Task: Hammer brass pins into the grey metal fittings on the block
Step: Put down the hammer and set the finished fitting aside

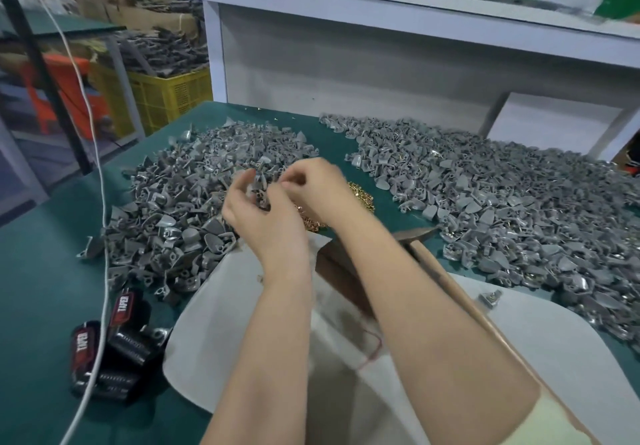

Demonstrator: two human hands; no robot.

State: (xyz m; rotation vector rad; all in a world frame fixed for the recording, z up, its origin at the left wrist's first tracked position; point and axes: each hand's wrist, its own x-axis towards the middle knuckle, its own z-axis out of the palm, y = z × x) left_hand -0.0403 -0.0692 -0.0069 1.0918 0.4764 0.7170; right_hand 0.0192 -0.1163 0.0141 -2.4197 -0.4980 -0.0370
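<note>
Fitting, grey, gripped in my L hand above pile mid tabletop; R hand curled beside it, can't tell if holding anything. Hammer lies right, near brass pins.

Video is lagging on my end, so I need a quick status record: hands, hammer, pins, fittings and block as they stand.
left hand: holds one grey fitting above the left pile
right hand: fingers pinched beside that fitting; contents too small to tell
hammer: lying ungripped under the right forearm
brass pins: loose heap behind the hands
block: partly hidden by the right forearm
</note>
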